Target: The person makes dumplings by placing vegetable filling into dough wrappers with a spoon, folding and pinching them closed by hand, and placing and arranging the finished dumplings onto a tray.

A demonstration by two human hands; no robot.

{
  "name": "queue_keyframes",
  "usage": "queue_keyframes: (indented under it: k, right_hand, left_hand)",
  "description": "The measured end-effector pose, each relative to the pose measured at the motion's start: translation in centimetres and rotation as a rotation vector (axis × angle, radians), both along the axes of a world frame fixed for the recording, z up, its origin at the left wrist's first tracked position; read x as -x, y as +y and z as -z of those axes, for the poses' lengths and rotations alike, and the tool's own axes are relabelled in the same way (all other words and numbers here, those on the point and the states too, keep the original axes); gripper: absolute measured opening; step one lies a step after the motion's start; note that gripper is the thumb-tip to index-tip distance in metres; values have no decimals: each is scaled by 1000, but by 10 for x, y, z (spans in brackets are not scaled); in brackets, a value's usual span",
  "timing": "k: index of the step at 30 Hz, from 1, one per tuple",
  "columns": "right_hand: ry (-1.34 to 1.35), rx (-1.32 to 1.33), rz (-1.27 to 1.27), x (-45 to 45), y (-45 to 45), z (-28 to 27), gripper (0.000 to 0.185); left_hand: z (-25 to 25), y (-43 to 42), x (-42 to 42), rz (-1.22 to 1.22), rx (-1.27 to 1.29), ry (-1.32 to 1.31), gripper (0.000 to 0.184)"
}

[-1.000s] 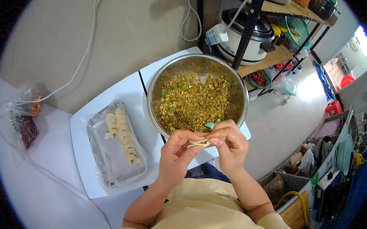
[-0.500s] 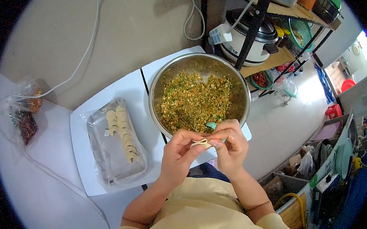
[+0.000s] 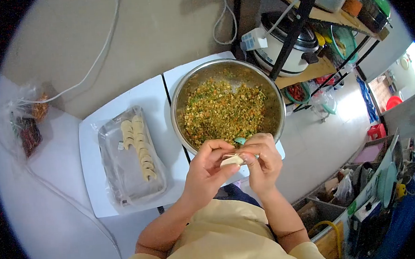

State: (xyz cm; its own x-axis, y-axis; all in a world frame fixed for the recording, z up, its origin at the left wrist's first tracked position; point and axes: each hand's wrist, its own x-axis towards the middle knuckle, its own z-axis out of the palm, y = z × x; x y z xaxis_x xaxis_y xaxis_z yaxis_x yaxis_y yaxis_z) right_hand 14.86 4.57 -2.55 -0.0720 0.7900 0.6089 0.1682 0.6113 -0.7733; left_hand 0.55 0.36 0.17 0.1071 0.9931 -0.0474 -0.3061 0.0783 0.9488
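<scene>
A pale dumpling [image 3: 231, 161] is pinched between both hands, just over the near rim of a large steel bowl [image 3: 178, 126]. My left hand [image 3: 205, 170] is closed on its left side, thumb along the front. Fingers of my right hand [image 3: 261, 162] press the dough's right end. Chopped filling [image 3: 223, 109] in green, yellow and orange fills much of the bowl. The tip of a light-green utensil [image 3: 239, 141] shows behind my right fingers; the rest of it is hidden. To the left, two rows of folded dumplings [image 3: 142, 147] lie on a plastic-lined metal tray [image 3: 125, 182].
The white folding table [image 3: 95, 160] holds bowl and tray. A rice cooker [image 3: 283, 49] and power strip [image 3: 254, 39] are on a rack at the back right. Plastic bags [image 3: 29, 126] lie at far left. Storage bins [image 3: 322, 212] stand at lower right.
The dough has gone from showing an open fold to showing its flat pale side, with its edges pressed between my fingers. The camera view has shifted slightly.
</scene>
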Motion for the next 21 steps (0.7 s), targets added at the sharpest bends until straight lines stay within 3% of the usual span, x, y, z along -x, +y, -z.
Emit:
queue_keyframes:
  k: [7, 21]
  right_hand:
    - [-105, -114, -86, -6, 4, -8, 11]
    - [-257, -86, -54, -5, -1, -7, 14]
  left_hand:
    - [-9, 0, 5, 42, 28, 58, 40]
    - [-6, 2, -3, -18, -29, 347, 46]
